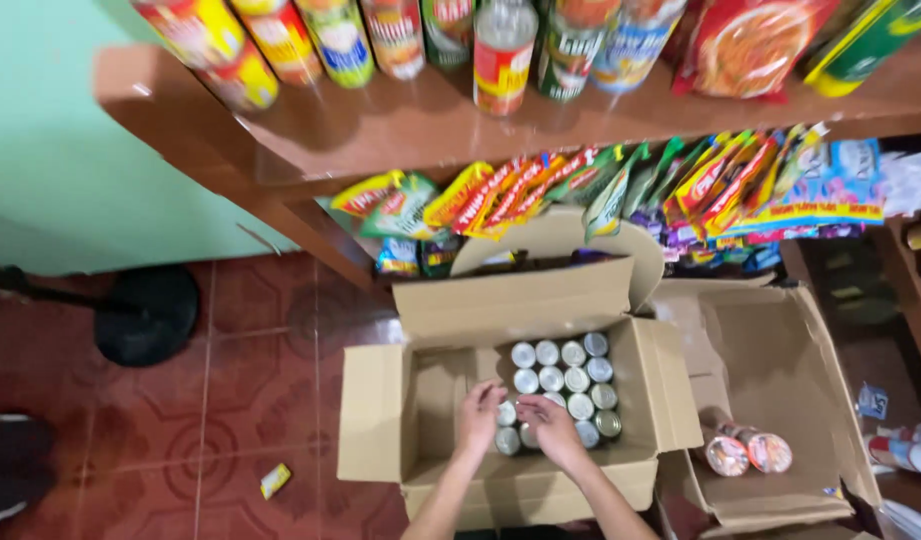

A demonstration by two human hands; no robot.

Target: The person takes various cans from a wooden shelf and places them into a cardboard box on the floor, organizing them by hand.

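An open cardboard box [370, 400] sits on the red tiled floor, with several silver-topped cans [565, 372] packed upright in its right half. My left hand [478, 415] reaches into the box, fingers curled over a can [506, 412] at the left end of the rows. My right hand [548, 425] is beside it, fingers bent over the cans in the near row. Whether either hand has a can gripped is hidden by the fingers. The left half of the box shows bare cardboard.
A second open box [780, 370] stands to the right with two cans [748, 450] lying in it. A brown wooden shelf [380, 125] overhead carries bottles and cans, with snack packets [600, 190] below. A black round stand base [145, 315] is at left, and a small yellow packet [274, 480] lies on the floor.
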